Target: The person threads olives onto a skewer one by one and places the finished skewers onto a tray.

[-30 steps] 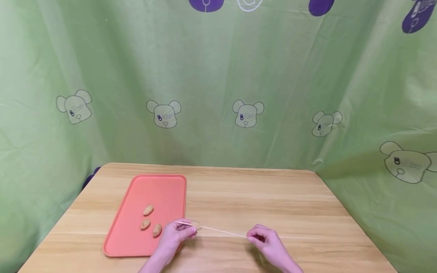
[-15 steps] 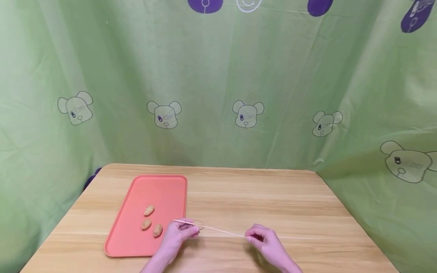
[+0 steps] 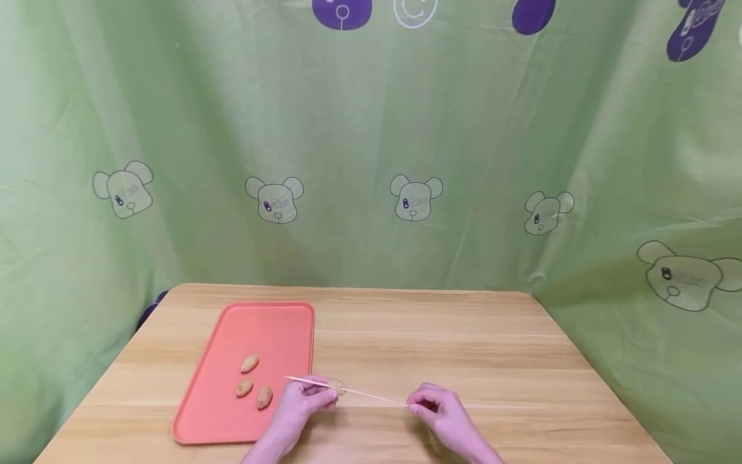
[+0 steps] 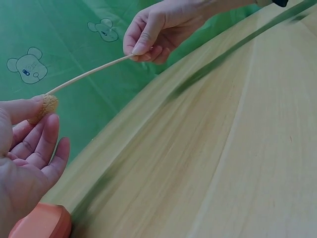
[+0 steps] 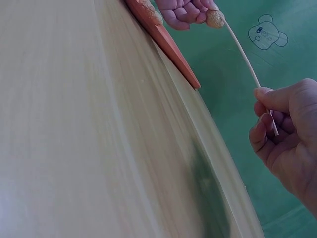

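Head view: left hand [image 3: 298, 405] at bottom centre, just left of the frame's middle, thumb and fingers pinching a tan lumpy piece [image 3: 337, 388]. Thin stick [image 3: 377, 397] runs at that piece, one end poking out left past the hand, the other sloping down to the right hand [image 3: 439, 412], lower right of centre. Can't tell if the stick goes through the piece or only along it.

Right hand: thumb and forefinger tight on the stick near its end; right wrist view has the tip sticking out past the pinch, other fingers curled loosely around it.

Left wrist view, left edge: thumb on the piece, fingers bent beneath, small gaps between them. Stick looks slightly bowed, held above the wooden table [image 3: 435, 335].

Pink tray [image 3: 278, 328], lower left of head view, holds three more: upper piece [image 3: 250, 363], middle piece [image 3: 244, 387], lower piece [image 3: 264, 397], all apart. Green cloth [image 3: 348, 129] with bear-head prints fills the upper frame.
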`<state>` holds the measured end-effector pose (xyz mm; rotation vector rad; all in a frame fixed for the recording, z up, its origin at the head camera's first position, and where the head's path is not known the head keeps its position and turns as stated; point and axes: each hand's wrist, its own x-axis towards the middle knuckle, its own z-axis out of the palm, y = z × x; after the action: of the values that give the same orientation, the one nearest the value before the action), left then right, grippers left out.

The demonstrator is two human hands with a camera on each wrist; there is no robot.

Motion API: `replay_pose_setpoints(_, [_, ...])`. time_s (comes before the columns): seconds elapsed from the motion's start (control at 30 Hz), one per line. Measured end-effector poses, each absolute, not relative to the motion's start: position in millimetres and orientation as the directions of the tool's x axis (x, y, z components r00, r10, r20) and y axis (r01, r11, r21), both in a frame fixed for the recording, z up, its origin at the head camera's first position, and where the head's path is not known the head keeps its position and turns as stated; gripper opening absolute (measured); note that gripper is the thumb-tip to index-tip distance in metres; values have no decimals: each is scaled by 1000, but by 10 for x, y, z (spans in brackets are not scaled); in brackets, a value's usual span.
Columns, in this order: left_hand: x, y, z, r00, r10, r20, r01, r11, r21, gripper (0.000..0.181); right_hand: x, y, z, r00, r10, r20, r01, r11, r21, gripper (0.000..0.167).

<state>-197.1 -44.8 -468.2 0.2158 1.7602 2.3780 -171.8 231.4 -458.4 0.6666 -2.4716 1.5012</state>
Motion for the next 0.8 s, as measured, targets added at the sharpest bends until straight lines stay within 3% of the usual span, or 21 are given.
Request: replay_pose_setpoints(0.8, [-1960, -342, -4735, -967, 248, 58, -20, -303, 953, 20, -1717, 2209, -4535, -911, -290, 291, -395, 420, -817, 8])
